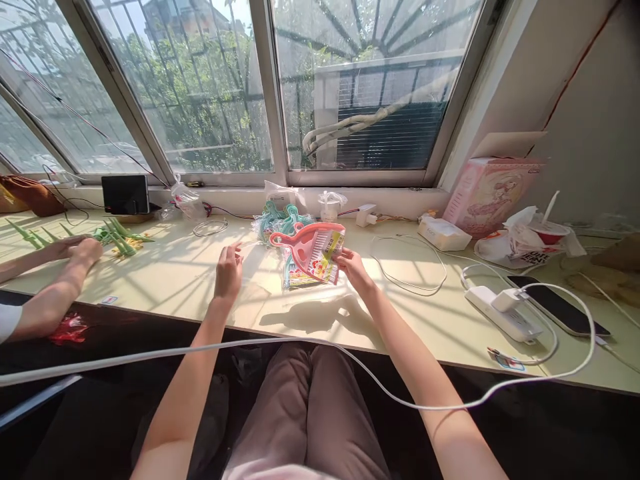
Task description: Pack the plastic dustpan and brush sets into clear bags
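Observation:
My right hand [353, 265] grips the right edge of a small pink dustpan [303, 250], which has a white-bristled brush and a printed yellow card in it. The dustpan is raised over the table, its handle pointing left. Left of it, my left hand [229, 270] is raised with its fingers curled together. Faint clear plastic shows beside those fingers, but whether they hold it is hard to see. Behind and partly under the dustpan lie several teal dustpan sets [287, 217] in clear wrapping.
A white cable [320, 341] crosses in front of my lap to a power strip [500, 313] beside a phone [560, 303]. On the right stand a pink box [493, 193] and a tissue pack [443, 232]. Another person's hands [83, 250] handle green pieces at left.

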`<state>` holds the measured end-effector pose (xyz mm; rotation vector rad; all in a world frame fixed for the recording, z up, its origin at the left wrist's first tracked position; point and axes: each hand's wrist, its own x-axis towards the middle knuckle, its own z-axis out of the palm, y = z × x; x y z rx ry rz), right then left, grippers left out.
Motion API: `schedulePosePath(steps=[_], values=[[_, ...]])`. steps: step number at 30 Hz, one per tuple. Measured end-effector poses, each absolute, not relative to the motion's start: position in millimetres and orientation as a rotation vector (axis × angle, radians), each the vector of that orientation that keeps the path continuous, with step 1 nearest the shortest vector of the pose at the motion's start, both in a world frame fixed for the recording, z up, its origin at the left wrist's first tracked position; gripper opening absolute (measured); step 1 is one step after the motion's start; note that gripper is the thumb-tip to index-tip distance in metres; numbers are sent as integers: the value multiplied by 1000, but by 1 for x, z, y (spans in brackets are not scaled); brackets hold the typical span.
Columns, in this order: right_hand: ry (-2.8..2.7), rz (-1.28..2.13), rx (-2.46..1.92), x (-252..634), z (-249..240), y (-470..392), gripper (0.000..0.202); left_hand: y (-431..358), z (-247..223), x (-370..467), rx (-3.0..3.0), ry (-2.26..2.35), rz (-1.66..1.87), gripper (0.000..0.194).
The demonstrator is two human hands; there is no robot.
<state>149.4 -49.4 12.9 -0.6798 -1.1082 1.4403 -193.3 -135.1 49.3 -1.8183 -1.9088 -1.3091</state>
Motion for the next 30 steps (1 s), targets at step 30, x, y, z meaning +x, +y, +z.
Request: schedulePosePath(steps=[30], values=[[-853,1313,-621,133,15,-52,47,-75,67,-46,-1689,-1623,-1844,56]])
